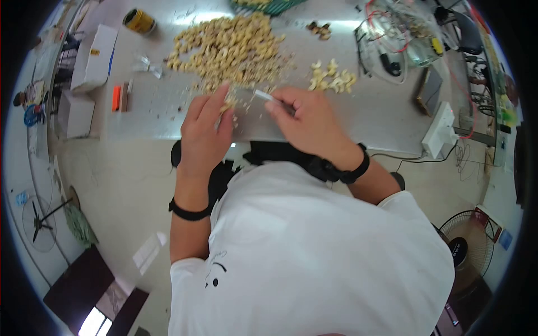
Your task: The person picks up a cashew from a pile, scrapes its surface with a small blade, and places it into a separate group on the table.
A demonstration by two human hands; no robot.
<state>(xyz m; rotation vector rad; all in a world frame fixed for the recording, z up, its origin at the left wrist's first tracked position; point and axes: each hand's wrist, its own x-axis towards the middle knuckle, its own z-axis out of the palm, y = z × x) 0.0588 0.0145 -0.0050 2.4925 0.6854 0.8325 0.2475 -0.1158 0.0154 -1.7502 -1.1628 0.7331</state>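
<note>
On the metal table [151,120], a large pile of cashew nuts [230,47] lies beyond both hands. My right hand [311,117] is closed around a small knife [267,96], its blade pointing left toward the pile. At the pile's near edge is my left hand [207,126], its fingers bent and close to small nut pieces [231,101]; whether they pinch a nut is too small to tell. A smaller group of pale cashews [332,77] sits to the right, with a few dark nuts [319,29] farther back.
A yellow-brown can [139,22], an orange lighter [116,98] and a white box [96,57] are at the left. Toward the right are tangled cables [386,33], a phone [428,91] and a white power strip [440,130]. A green basket [272,7] stands at the back.
</note>
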